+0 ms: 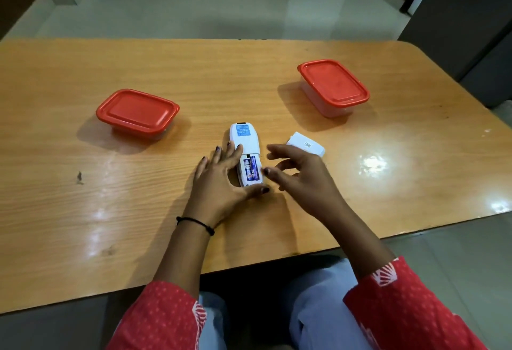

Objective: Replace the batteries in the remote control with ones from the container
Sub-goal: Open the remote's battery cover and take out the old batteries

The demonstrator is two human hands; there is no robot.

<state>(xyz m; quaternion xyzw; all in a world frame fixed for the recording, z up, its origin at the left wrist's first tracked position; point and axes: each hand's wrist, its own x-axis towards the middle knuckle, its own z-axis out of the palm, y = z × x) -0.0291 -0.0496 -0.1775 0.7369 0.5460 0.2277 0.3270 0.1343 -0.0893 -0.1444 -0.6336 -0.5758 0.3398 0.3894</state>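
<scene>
Red sleeves (163,313) reach forward. Between the hands, the remote control (246,139) lies face down on the table (83,197), two batteries (250,169) exposed. The left hand (219,180) braces it with straight, spread fingers; the right hand (302,175) hovers loosely curled and empty. A pried battery may spring out and roll away.

The tabletop (83,72) is wood-grain laminate, smooth and glossy enough to throw white glare, and the floor (194,11) is polished tile. The left container (137,110) and right container (333,83) have red plastic lids over clear plastic tubs. The remote control (248,141) and its loose battery cover (304,143) are smooth white plastic (the remote bears a blue printed label), the batteries (250,169) wear shiny wrap, and the sleeves (160,316) are red patterned cloth.
</scene>
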